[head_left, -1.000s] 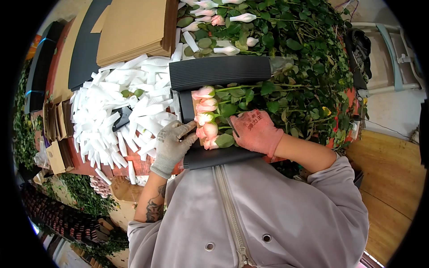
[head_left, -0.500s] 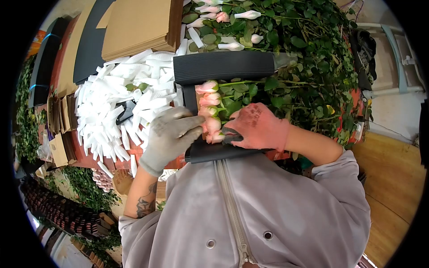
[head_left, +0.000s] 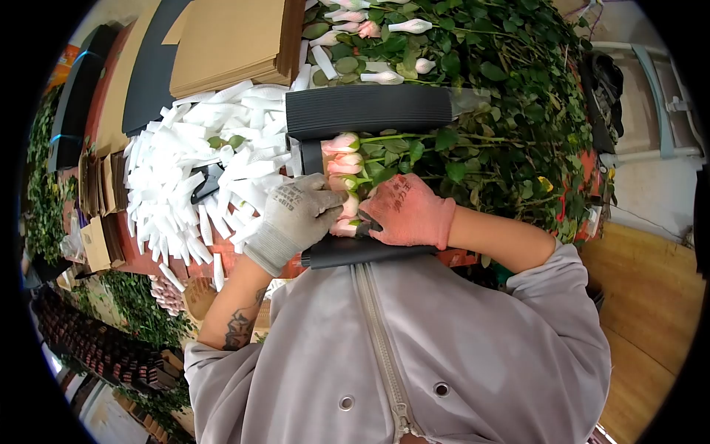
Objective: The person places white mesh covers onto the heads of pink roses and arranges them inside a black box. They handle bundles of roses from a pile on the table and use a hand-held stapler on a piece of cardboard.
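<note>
Several pink roses (head_left: 345, 164) lie in a column between two black corrugated sheets, their leafy stems running right. My left hand (head_left: 299, 214), in a grey glove, touches the lower blooms from the left, fingers bent together; what they pinch is hidden. In a pink glove with dark fingertips, my right hand (head_left: 403, 211) is closed at the right side of the lowest blooms, its grip hidden too. The upper black sheet (head_left: 368, 112) lies rolled above the roses, and the lower black sheet (head_left: 366, 252) sits just below both hands.
A heap of white foam net sleeves (head_left: 200, 170) covers the table left of the roses. Behind it stands a stack of brown cardboard (head_left: 229, 44). Netted roses (head_left: 409, 26) and dense foliage (head_left: 518, 111) fill the back and right. A metal-framed chair (head_left: 651, 96) stands far right.
Both hands have moved onto the lower blooms. My left fingers, spread earlier, are now bent together, and my right hand has shifted slightly left and down from the stems.
</note>
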Tool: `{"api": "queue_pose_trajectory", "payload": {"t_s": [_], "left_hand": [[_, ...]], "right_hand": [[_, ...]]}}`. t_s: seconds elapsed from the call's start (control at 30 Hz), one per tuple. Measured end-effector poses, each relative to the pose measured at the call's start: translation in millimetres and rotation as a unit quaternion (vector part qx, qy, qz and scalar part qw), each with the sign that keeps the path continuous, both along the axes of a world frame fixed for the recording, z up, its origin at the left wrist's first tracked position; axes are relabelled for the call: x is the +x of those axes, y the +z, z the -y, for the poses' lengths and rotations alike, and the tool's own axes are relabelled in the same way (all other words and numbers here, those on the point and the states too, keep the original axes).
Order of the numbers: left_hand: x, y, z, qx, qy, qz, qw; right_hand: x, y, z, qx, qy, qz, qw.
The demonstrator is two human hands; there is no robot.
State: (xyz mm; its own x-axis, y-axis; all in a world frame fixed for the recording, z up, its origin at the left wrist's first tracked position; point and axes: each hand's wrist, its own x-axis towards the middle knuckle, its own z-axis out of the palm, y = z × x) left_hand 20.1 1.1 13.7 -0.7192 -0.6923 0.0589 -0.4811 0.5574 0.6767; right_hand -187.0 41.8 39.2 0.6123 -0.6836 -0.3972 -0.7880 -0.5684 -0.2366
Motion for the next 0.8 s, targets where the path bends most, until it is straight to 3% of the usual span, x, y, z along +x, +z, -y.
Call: {"api": "queue_pose_trajectory", "payload": {"t_s": [0.07,0.13,0.27,0.47,0.53,0.67,0.73,0.8], "left_hand": [[-1,0,-1,0.003,0.001,-0.007,1.000],[-3,4,0,0.006,0.000,-0.015,1.000],[-8,12,6,0.047,-0.006,0.007,0.999],[-11,3,3,0.027,-0.016,0.088,0.996],[-13,5,6,0.010,-0.021,0.125,0.992],[-11,23,-7,-0.024,-0.035,0.130,0.991],[-7,34,-12,-0.008,-0.014,0.139,0.990],[-3,34,-13,0.010,-0.004,0.156,0.988]], "right_hand": [[0,2,2,-0.024,0.009,0.010,1.000],[0,9,13,0.051,0.009,0.015,0.999],[-5,3,9,0.057,-0.013,0.033,0.998],[-2,5,0,-0.025,0.011,0.073,0.997],[3,1,10,0.057,-0.035,0.020,0.998],[-1,3,11,0.021,-0.059,0.025,0.998],[-6,15,19,0.075,-0.081,0.054,0.992],[-11,22,26,-0.042,-0.092,0.039,0.994]]}}
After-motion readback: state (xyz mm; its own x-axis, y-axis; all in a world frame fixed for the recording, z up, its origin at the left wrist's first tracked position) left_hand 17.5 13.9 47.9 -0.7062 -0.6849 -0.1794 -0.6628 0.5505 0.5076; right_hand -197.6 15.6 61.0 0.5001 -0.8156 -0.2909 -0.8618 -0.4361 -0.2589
